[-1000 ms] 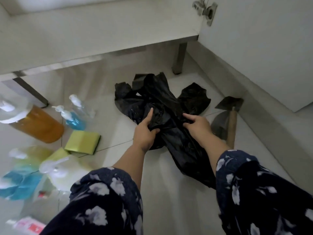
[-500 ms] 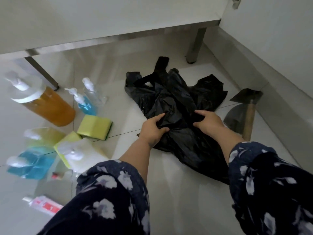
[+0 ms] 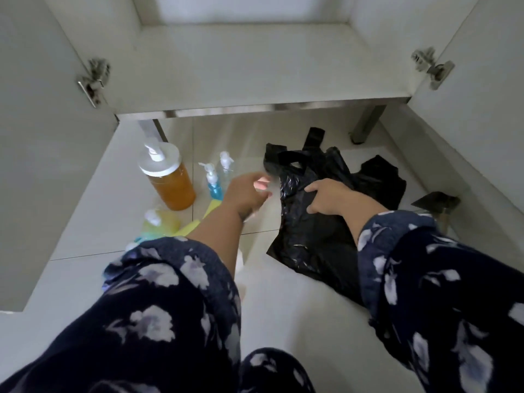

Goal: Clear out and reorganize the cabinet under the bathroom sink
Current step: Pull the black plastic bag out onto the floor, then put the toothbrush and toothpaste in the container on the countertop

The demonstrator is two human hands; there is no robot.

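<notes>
Open, bare cabinet (image 3: 249, 61) above the floor; contents set out in front of it, so clearing looks done and sorting in hand. Black plastic bag (image 3: 312, 222) sprawled on the floor below the cabinet's right half, bunched under the right hand (image 3: 330, 195), grip closed on its crumpled film. Left of the bag: amber pump bottle (image 3: 170, 180), then small blue pump bottle (image 3: 214, 181). Left hand (image 3: 245, 191) just beside the bag's left edge, blurred, fingers loosely spread, holding nothing. Next move probably calls for folding or lifting the bag.
</notes>
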